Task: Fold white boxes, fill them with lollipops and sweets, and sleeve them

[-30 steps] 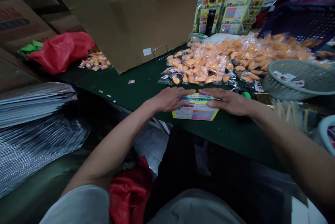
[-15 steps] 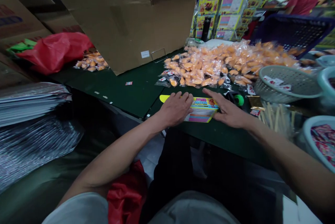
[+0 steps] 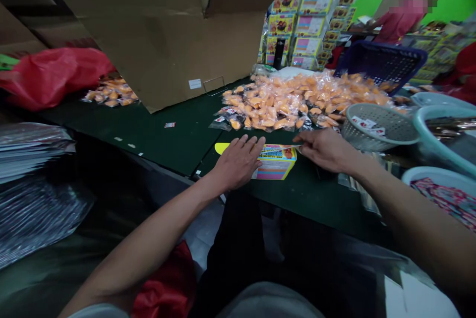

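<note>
A small printed carton [image 3: 277, 169], yellow, blue and pink, lies on the dark green table in front of me. My left hand [image 3: 240, 161] rests flat across its left part, fingers stretched out; a yellow rounded flap [image 3: 222, 148] sticks out beyond it. At the carton's right end my right hand [image 3: 323, 149] is closed, thumb and fingers pinched. A thin pale edge or strip runs from its fingertips over the carton's top; what it is I cannot make out. Behind both hands spreads a pile of orange pieces in clear wrappers [image 3: 275, 102].
A large cardboard box [image 3: 159, 50] stands at the back left. To the right are a grey perforated basket [image 3: 381, 132], pale blue tubs [image 3: 418, 124] and a tilted purple basket [image 3: 372, 57]. Flat stacks [image 3: 33, 149] lie at the left. A person in pink [image 3: 399, 23] stands farther back.
My right hand has gone from spread fingers at the carton's right end to a closed pinch there. The left hand stays flat on the carton. The view has turned slightly right.
</note>
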A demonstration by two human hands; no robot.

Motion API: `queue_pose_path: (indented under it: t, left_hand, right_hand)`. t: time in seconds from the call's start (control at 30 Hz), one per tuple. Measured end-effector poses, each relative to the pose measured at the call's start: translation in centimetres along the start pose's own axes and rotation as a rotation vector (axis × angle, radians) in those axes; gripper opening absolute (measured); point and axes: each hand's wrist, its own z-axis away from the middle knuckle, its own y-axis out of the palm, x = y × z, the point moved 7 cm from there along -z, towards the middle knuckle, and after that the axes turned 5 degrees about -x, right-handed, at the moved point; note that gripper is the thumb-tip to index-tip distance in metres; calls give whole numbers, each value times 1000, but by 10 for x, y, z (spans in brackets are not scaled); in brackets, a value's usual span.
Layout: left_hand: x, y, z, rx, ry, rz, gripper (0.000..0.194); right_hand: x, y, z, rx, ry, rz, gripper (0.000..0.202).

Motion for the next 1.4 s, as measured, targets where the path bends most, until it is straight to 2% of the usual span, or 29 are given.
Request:
queue_pose_path:
  t: [0.17,0.3,0.37,0.47,0.57,0.67,0.77,0.87,0.97,1.07,1.17,1.3,1.4]
  left_hand:
    - [0,2,2,-7,-2,-1,66]
    - [0,4,0,-6,-16,-2,65]
    - [0,5,-1,-3,-20,-4,64]
    - [0,4,-1,-15,-14,-6,65]
    - [-1,2,0,-34,-5,-17,63]
    - [-5,2,-1,-35,16,-18,62]
    - [-12,2,-2,-46,32,-15,64]
    - [-17,2,-3,-55,34,-51,76]
    - [-19,4,-3,-55,29,-72,87]
    - [-19,6,-1,-52,23,-69,87]
    - [-21,6,-1,-50,28,-66,86]
    - [-22,3,-2,-45,28,-66,86]
    - [-22,2,-1,-49,35,-66,86]
  right_hand:
    - [-6,2,-18,-2,205,-381,14]
    - [-16,18,-5,-64,399,-522,18]
    - [-13,20,6,-154,376,-442,19]
    - [3,20,28,-325,245,-229,27]
    - [22,31,50,-404,113,-126,35]
    - [30,42,67,-475,83,-134,41]
    - [23,49,68,-530,173,-306,37]
    - [6,58,56,-560,365,-520,39]
    - [-4,71,45,-644,517,-625,37]
    - [-1,90,42,-701,564,-730,44]
    - [6,107,45,-684,578,-796,59]
    - [9,114,46,-638,615,-758,70]
    - [8,115,43,-648,634,-763,68]
